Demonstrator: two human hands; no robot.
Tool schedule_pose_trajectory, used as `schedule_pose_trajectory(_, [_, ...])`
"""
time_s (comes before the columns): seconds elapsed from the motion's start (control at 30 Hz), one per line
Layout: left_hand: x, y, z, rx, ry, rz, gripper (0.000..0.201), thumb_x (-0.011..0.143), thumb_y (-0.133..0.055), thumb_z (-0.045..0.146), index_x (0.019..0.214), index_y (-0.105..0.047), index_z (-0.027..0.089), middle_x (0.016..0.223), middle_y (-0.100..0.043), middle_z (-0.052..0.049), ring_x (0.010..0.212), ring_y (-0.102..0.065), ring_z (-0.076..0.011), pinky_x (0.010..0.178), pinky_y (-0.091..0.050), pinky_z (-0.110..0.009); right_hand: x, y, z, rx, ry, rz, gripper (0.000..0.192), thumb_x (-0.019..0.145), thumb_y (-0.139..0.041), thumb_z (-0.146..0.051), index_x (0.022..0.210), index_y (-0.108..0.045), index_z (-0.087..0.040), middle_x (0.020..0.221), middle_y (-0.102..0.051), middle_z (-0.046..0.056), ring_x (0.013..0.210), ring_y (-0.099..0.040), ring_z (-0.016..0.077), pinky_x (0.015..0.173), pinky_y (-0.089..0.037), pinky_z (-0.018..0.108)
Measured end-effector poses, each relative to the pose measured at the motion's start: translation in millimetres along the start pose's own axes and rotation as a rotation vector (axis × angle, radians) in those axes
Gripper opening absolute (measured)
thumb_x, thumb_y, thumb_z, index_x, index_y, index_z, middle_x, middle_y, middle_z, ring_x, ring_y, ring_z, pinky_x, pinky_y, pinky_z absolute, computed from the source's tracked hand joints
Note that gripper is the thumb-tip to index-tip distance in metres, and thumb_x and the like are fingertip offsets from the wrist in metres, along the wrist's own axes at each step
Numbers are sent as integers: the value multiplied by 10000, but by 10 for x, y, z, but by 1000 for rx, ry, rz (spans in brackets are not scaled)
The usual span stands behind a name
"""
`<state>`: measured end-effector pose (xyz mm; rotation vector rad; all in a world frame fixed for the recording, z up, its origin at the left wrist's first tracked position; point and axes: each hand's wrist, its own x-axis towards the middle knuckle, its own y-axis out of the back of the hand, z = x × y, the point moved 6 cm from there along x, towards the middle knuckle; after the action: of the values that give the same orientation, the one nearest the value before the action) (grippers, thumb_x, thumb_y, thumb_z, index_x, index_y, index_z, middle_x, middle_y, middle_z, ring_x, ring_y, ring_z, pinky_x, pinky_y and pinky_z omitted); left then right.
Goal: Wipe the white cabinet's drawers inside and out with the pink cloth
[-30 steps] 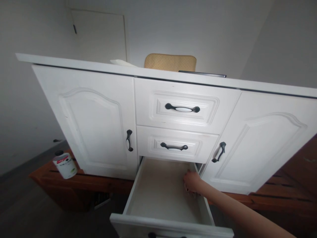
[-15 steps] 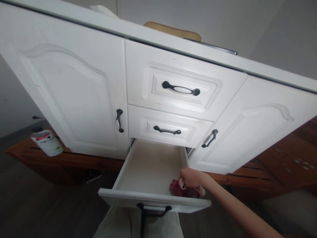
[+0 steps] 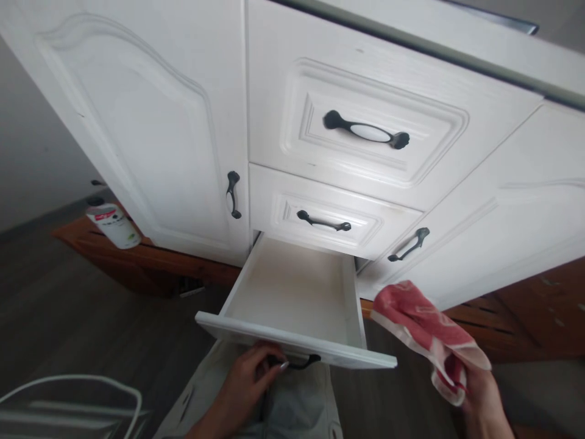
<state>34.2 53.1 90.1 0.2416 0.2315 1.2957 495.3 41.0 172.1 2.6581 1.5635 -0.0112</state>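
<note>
The bottom drawer [image 3: 292,286] of a white cabinet is pulled out, its inside bare. On its front is a dark handle [image 3: 304,362], and my left hand [image 3: 258,369] has its fingers curled around the left end of it. To the right of the drawer, my right hand [image 3: 479,387] grips a red and white cloth [image 3: 425,323], which hangs loosely out to the left from the fist. The cloth is apart from the drawer.
Two shut drawers [image 3: 365,103] sit above, with cabinet doors [image 3: 150,140] on both sides. A white bottle with a black cap [image 3: 117,228] stands on a reddish wooden ledge [image 3: 91,253] at left. A white rack [image 3: 77,405] is at lower left.
My right hand has lifted the cloth out of the drawer and moved right and down. My left hand has come into view, on the drawer handle. The view has shifted closer to the cabinet.
</note>
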Motion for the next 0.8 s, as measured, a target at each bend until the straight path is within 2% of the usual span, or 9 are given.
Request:
schedule_pose_trajectory(0.03, [-9,5,-23,-8,1,36,180,884,-701,402,977,-754,258,968,-751,-22,751,-660,-159,718,-517,-258,-109,211,238,40,8,126,324,608,-822,-463,575,-608,-222,414,-470,-26,301,-360,120,270,-319,266])
schedule_pose_trajectory(0.1, [-22,-6,-37,-23,-31,91,183,851,-738,387,985,-769,266,970,-764,-23,744,-680,-165,722,-550,-265,-380,506,688,72,35,325,327,495,-883,-371,703,-668,-239,608,-640,10,476,-563,164,391,-494,286])
schedule_pose_trajectory(0.17, [-16,-15,-35,-39,-78,140,158,833,-761,388,944,-790,281,960,-774,-22,795,-708,-184,768,-578,-280,-631,582,1101,76,-9,402,376,520,-860,-377,846,-718,-256,782,-718,51,624,-658,225,494,-573,358])
schedule_pose_trajectory(0.27, [56,-8,-46,-65,-132,178,100,831,-774,389,819,-811,297,896,-780,-18,850,-728,-204,810,-593,-292,-859,429,1588,109,-149,454,384,638,-752,-499,961,-732,-294,915,-747,92,668,-689,300,575,-598,531])
schedule_pose_trajectory(0.37, [207,17,-62,-86,-170,173,109,817,-795,380,760,-816,289,865,-776,-26,826,-729,-204,774,-593,-290,-887,125,1909,228,-286,476,461,688,-700,-563,1090,-708,-337,1085,-752,81,871,-728,338,786,-598,613])
schedule_pose_trajectory(0.43, [343,42,-54,-86,-189,169,106,807,-806,369,753,-816,278,860,-773,-31,813,-723,-201,753,-584,-287,-829,-74,2018,304,-346,459,516,680,-729,-564,1132,-698,-317,1143,-746,66,1024,-714,328,914,-578,575])
schedule_pose_trajectory(0.5, [503,66,-25,-77,-207,166,93,806,-809,342,754,-813,265,857,-768,-33,813,-713,-195,730,-564,-276,-746,-226,2028,354,-365,433,551,668,-764,-552,1146,-691,-288,1155,-745,61,1078,-700,315,956,-566,541])
schedule_pose_trajectory(0.63, [874,92,47,-75,-256,165,75,812,-800,296,762,-802,240,860,-754,-33,827,-696,-183,725,-528,-266,-593,-455,1861,442,-357,381,600,714,-762,-590,1220,-667,-282,1213,-733,68,1094,-690,287,934,-569,495])
schedule_pose_trajectory(0.8, [1373,125,27,-71,-285,189,82,827,-772,271,766,-783,218,861,-741,-34,840,-686,-176,734,-507,-267,-487,-763,1687,492,-296,306,621,794,-686,-644,1325,-609,-333,1274,-713,55,1089,-684,267,865,-578,479])
